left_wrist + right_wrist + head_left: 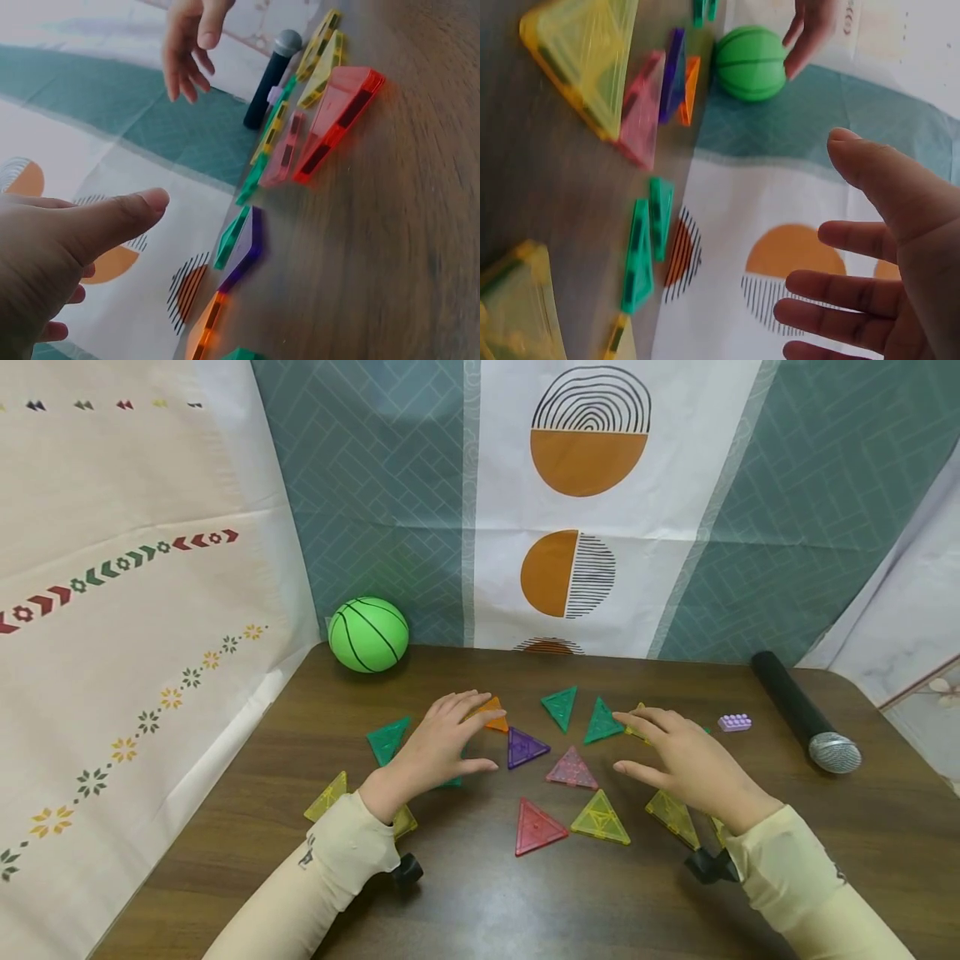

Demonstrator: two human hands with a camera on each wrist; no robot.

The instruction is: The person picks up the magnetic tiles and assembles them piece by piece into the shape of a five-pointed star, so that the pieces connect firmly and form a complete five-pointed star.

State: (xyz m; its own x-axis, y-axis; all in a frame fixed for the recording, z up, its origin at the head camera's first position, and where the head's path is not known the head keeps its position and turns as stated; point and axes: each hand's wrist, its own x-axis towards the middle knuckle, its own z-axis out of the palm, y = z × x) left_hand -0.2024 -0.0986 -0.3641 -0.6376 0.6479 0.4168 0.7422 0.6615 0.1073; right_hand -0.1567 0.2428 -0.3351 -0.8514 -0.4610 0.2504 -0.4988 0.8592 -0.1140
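Table [862,860] carries scatter of triangle tiles [572,768] across middle. Left hand [442,747] hovers over left part of scatter, right hand [686,764] over right part (both well apart, tiles between them). Ball [368,634] at far left, against backdrop [420,502]. Microphone [806,714] lies at far right, head end nearer. Small brick [734,722] just left of microphone, right of right hand.

Purple triangle [525,747], red triangle [536,827], green ball [368,635] with black lines, brown table [862,860].
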